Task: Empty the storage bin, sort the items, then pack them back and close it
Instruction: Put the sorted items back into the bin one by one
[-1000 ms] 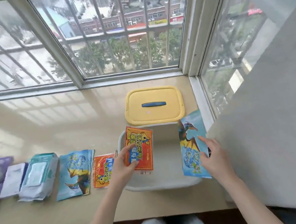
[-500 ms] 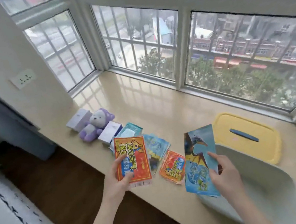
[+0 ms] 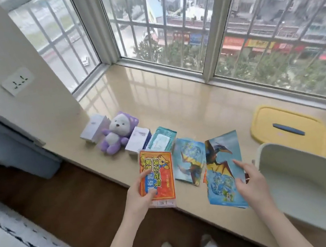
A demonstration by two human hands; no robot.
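My left hand [image 3: 140,197] grips an orange-red packet [image 3: 158,176] with yellow lettering, held above the sill's front edge. My right hand [image 3: 250,182] holds a blue pterosaur packet [image 3: 222,169] by its right edge, just left of the white storage bin [image 3: 308,185]. The bin stands open at the right; its inside looks empty as far as I can see. Its yellow lid [image 3: 287,129] with a blue handle lies flat behind it. A stack of blue pterosaur packets [image 3: 189,159] lies on the sill between my two hands.
Along the beige window sill [image 3: 176,104], from the left, stand a white box [image 3: 94,128], a purple plush toy [image 3: 115,135], a second white box [image 3: 138,141] and a teal wipes pack [image 3: 161,139]. Barred windows close the back. A wall socket [image 3: 17,81] sits at the left.
My head has turned left and both hands have carried their packets left, away from over the bin. The orange packet lying on the sill is now hidden behind the blue packet.
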